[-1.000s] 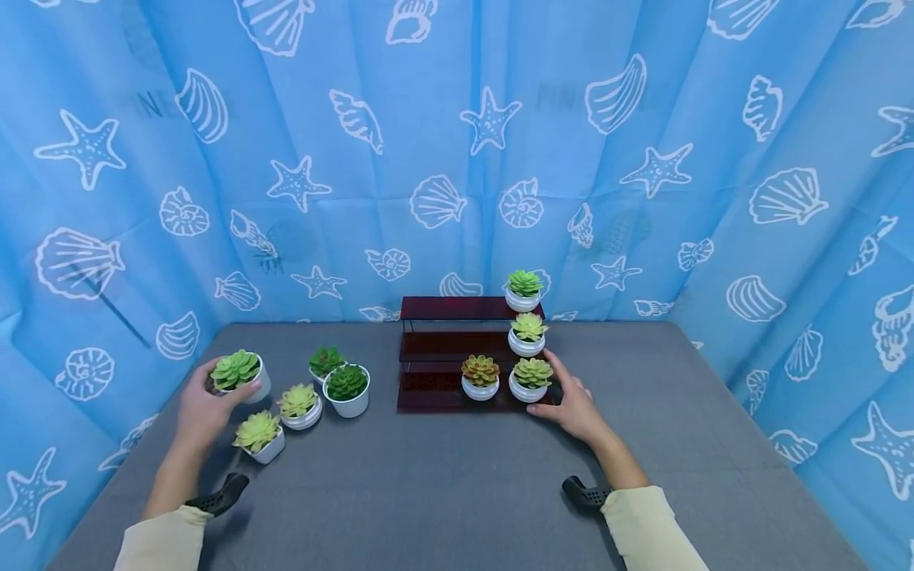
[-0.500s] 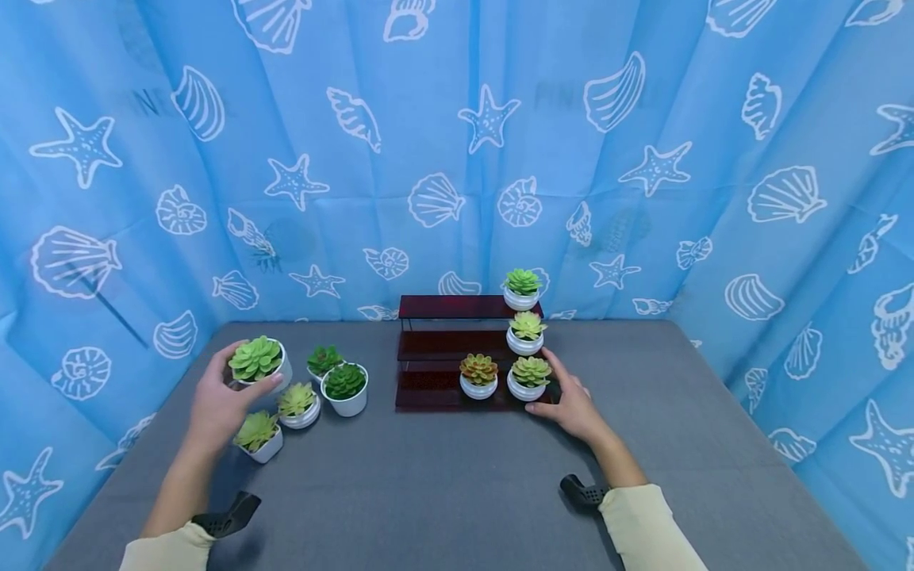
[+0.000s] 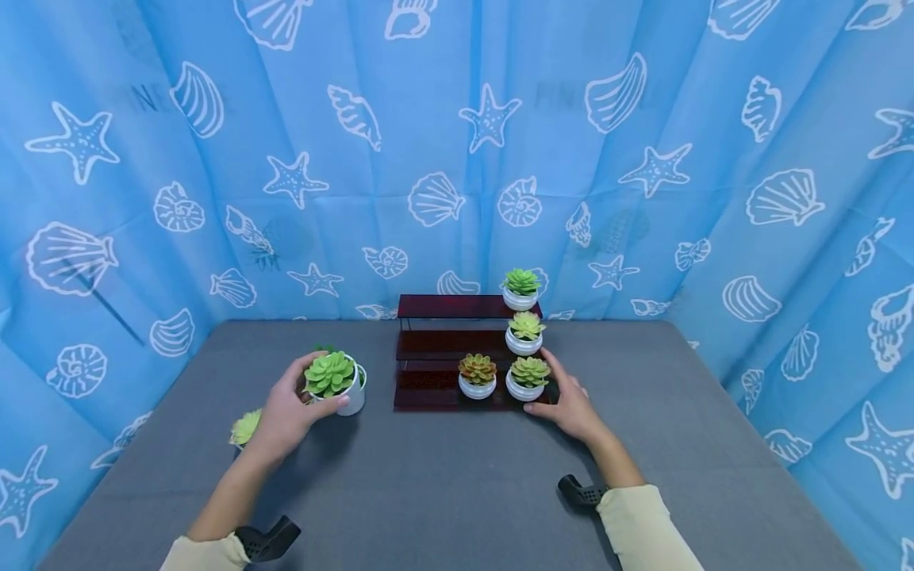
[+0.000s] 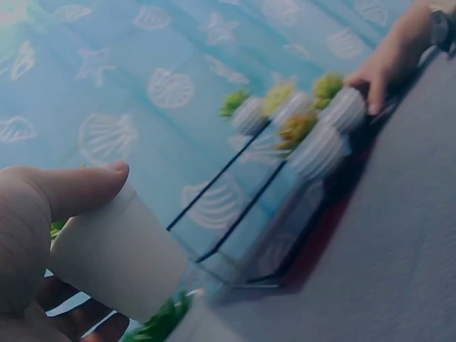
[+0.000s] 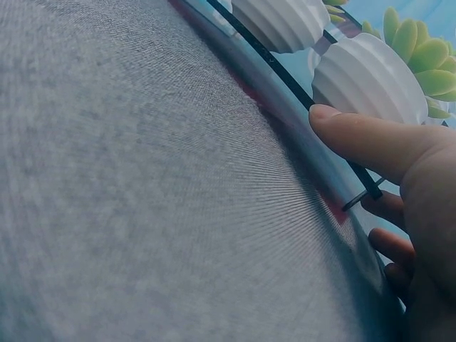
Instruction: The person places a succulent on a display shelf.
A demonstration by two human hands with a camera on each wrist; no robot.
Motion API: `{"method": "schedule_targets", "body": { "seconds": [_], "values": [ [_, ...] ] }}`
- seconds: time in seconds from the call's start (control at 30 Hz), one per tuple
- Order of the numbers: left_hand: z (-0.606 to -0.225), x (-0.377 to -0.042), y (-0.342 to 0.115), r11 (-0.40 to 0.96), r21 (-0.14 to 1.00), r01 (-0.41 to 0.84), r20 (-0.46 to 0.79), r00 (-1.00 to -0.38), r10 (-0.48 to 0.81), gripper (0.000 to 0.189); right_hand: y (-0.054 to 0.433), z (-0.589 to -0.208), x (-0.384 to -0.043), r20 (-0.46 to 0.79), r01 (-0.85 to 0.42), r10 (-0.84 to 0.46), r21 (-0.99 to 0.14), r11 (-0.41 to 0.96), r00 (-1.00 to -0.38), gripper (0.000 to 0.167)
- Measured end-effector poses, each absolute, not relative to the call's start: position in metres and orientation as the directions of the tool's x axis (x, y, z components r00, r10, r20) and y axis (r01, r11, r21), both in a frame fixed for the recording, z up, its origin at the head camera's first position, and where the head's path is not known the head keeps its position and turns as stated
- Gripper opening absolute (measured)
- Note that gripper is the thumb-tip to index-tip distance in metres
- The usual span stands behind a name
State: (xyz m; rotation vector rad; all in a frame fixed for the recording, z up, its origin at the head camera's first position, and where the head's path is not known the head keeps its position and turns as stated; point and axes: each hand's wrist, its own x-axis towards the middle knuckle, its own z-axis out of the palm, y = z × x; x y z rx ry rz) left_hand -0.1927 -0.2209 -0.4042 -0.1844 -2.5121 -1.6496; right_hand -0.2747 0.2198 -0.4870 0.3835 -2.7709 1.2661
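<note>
My left hand [image 3: 289,416] grips a green succulent [image 3: 330,374] in a smooth white pot [image 4: 121,256], held above the table at the left, with the thumb across the pot's near side. A three-tier dark red display shelf [image 3: 428,388] stands at the middle back. My right hand [image 3: 571,406] holds its right end; the thumb [image 5: 349,132] lies against the front edge of the low tier, and the other fingers are partly hidden behind. On that tier sit a reddish succulent [image 3: 478,369] and a yellow-green one [image 3: 530,371], both in white ribbed pots.
At the shelf's right end, a pale yellow-green succulent [image 3: 526,327] occupies the middle tier and a green one [image 3: 522,281] the top. Other potted succulents stand left, mostly hidden by my left hand; one pale rosette [image 3: 245,427] shows. A blue shell-print curtain [image 3: 457,159] hangs behind.
My left hand has carried the green potted succulent to the right, from the table's left side to over the other loose pots. The right hand stays at the shelf's end.
</note>
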Motion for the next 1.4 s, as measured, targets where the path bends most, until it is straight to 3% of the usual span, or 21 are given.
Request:
{"method": "schedule_targets", "body": {
  "seconds": [0.4, 0.73, 1.4],
  "values": [
    [-0.444, -0.206, -0.172, 0.385, 0.914, 0.129, 0.127, -0.991, 0.032, 0.083, 0.22, -0.487, -0.275, 0.159, -0.245, -0.19, -0.729, 0.639, -0.969, 0.102],
    [-0.452, -0.221, -0.137, 0.27, 0.956, 0.118, 0.12, -0.993, 0.008, 0.081, 0.22, -0.485, -0.273, 0.158, -0.245, -0.191, -0.733, 0.635, -0.969, 0.101],
    [-0.456, -0.247, -0.101, 0.426, 0.902, 0.065, 0.117, -0.988, -0.096, 0.081, 0.22, -0.487, -0.273, 0.162, -0.248, -0.191, -0.731, 0.635, -0.968, 0.1]
  ]
}}
